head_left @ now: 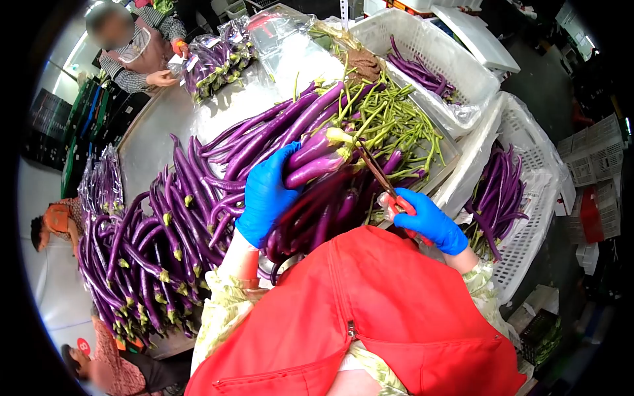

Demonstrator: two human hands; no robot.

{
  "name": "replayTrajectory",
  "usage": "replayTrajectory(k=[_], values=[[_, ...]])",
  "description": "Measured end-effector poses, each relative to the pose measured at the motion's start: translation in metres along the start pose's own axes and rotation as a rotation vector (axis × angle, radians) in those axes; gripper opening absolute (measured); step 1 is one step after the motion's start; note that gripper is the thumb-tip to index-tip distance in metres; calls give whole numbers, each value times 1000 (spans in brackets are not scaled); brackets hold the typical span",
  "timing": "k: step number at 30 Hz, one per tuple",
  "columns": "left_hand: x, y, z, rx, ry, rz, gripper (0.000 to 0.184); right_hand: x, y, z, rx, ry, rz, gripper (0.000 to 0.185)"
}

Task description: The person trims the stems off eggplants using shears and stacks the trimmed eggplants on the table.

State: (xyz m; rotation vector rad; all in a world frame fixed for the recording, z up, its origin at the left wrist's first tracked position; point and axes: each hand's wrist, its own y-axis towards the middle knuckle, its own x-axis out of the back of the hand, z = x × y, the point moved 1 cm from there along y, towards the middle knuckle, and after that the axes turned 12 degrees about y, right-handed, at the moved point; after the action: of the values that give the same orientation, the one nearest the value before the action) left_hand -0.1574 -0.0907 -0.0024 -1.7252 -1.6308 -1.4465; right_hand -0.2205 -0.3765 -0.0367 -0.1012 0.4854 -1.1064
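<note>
My left hand (269, 195), in a blue glove, is wrapped round a few purple eggplants (314, 158) whose pale green stem ends point right. My right hand (429, 221), also gloved in blue, grips the red-handled scissors (379, 170). The scissor blades point up and left, close to those stem ends. Cut green stems (396, 119) lie in a heap beyond the blades. More long eggplants (257, 142) are spread behind and below my left hand, some of them blurred. A large pile of eggplants (145, 257) covers the table's left part.
White crates with eggplants stand at the back right (472, 109) and right (545, 171). Bagged eggplants (218, 59) lie at the far left, where a person (135, 46) touches them. Two other people (58, 221) are at the left edge. The metal table (148, 142) shows behind the pile.
</note>
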Motion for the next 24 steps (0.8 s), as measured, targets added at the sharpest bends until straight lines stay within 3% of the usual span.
replayTrajectory(k=[5,16,19,24], values=[[-1,-4,1,-32,25,14,52,-1,-4,8,-44,-38,-12,34],[-5,-6,1,-26,61,59,52,2,-3,-6,154,-348,-75,30],[-10,-10,7,-64,80,-12,53,-9,-5,-11,194,-423,-139,23],[-9,-26,11,-153,253,-143,59,-15,-14,-40,254,-295,-154,23]])
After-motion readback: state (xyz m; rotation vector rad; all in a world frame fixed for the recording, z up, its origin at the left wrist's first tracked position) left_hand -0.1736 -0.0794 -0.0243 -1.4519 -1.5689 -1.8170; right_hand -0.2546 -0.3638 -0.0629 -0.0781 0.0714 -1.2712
